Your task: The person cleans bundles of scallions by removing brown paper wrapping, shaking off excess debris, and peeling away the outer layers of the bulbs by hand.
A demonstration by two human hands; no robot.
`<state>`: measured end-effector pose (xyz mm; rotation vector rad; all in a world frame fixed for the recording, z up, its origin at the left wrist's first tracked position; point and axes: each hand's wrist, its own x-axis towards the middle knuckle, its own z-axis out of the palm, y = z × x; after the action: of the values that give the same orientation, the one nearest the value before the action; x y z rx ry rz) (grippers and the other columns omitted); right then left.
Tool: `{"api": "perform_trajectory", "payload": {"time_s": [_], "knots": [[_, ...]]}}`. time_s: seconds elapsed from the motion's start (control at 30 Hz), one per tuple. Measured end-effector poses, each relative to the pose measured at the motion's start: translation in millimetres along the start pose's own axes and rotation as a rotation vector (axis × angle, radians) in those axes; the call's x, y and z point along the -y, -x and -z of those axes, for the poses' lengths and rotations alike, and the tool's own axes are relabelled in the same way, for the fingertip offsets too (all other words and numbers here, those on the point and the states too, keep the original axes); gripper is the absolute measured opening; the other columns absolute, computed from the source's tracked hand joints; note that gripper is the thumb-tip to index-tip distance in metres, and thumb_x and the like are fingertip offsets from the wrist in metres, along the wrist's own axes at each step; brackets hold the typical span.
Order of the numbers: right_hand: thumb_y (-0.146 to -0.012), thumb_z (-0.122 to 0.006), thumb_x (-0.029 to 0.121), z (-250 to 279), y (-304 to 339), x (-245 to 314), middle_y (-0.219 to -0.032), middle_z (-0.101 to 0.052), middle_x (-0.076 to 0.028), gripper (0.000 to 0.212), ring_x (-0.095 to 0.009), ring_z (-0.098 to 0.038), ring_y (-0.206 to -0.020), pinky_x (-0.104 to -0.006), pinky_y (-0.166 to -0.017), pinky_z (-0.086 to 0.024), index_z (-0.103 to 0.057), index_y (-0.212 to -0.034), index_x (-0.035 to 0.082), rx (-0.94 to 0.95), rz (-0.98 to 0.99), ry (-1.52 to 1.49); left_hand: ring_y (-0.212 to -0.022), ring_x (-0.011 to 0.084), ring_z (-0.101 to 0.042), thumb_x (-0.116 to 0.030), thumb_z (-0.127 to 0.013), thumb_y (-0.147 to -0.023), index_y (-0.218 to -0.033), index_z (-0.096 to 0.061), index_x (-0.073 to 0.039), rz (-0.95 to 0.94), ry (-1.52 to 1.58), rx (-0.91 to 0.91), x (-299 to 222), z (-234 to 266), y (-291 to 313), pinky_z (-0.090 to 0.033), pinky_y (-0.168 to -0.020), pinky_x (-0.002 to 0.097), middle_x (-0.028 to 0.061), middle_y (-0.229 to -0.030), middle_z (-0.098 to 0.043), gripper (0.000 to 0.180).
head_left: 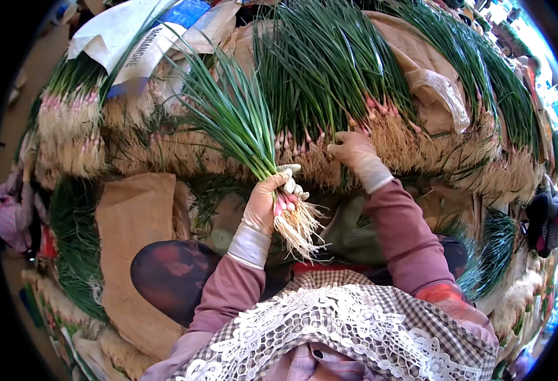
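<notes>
My left hand (266,202), in a pale glove, is closed around a bunch of spring onions (238,120). The long green leaves fan up and to the left. Pink bulbs and straggly pale roots hang out below my fist. My right hand (357,154), also gloved, is at the front edge of a large heap of spring onions (323,70). Its thumb and forefinger are bent together at the bulb end of one stem there. The remaining fingers are curled under and partly hidden.
White and blue sacking (155,47) covers spring onions at the far left. Brown cloth (441,95) with clear plastic lies right of the heap, beside more spring onions (501,89). A brown sheet (136,235) lies near my left knee (171,273). Other people show at both edges.
</notes>
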<state>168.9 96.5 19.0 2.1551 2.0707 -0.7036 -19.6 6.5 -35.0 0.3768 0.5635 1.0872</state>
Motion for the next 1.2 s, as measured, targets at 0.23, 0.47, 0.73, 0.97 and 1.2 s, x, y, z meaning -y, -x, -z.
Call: {"api": "perform_trajectory", "payload": {"time_s": [0.23, 0.47, 0.73, 0.97, 1.2], "knots": [[-0.083, -0.043, 0.031, -38, 55, 4, -0.082, -0.057, -0.013, 0.026, -0.025, -0.055, -0.075, -0.037, -0.068, -0.043, -0.051, -0.095, 0.009, -0.106, 0.357, -0.372, -0.052, 0.0174, -0.057, -0.014, -0.044, -0.083, -0.094, -0.054, 0.005, 0.046, 0.029, -0.055, 14, -16, -4, -0.049, -0.05, 0.023, 0.0117, -0.068, -0.06, 0.024], [-0.08, -0.046, 0.042, -37, 43, -5, -0.082, -0.058, -0.014, 0.044, -0.029, -0.055, -0.08, -0.0345, -0.069, -0.042, -0.056, -0.086, 0.0, -0.197, 0.238, -0.523, -0.059, 0.0176, -0.058, -0.013, -0.044, -0.082, -0.09, -0.054, 0.004, 0.089, 0.023, -0.245, 28, -8, -9, -0.05, -0.051, 0.0255, 0.0124, -0.075, -0.059, 0.021], [-0.078, -0.05, 0.039, -42, -9, 27, -0.08, -0.059, -0.012, 0.038, -0.027, -0.057, -0.077, -0.0359, -0.07, -0.043, -0.053, -0.093, 0.004, -0.137, 0.243, -0.382, -0.059, 0.0191, -0.057, -0.014, -0.048, -0.081, -0.079, -0.054, 0.001, 0.081, -0.136, -0.167, 30, -9, -16, -0.049, -0.053, 0.0287, 0.0105, -0.07, -0.057, 0.016], [-0.081, -0.046, 0.012, 5, 14, -23, -0.062, -0.052, 0.0, 0.011, -0.01, -0.045, -0.05, -0.0222, -0.047, -0.041, -0.056, -0.084, 0.013, -0.076, 0.406, -0.892, -0.063, 0.0201, -0.056, -0.018, -0.045, -0.082, -0.077, -0.053, -0.002, 0.003, 0.087, -0.095, 22, -4, -5, -0.048, -0.07, 0.0336, 0.0077, -0.071, -0.056, 0.019], [-0.081, -0.051, 0.031, -69, 35, 24, -0.059, -0.051, -0.002, 0.029, -0.013, -0.051, -0.056, -0.027, -0.05, -0.041, -0.055, -0.084, 0.003, 0.273, 0.266, -1.213, -0.057, 0.0183, -0.054, -0.017, -0.045, -0.082, -0.078, -0.052, 0.001, 0.02, -0.01, -0.127, 23, -8, 2, -0.048, -0.057, 0.0292, 0.01, -0.069, -0.055, 0.019]]}}
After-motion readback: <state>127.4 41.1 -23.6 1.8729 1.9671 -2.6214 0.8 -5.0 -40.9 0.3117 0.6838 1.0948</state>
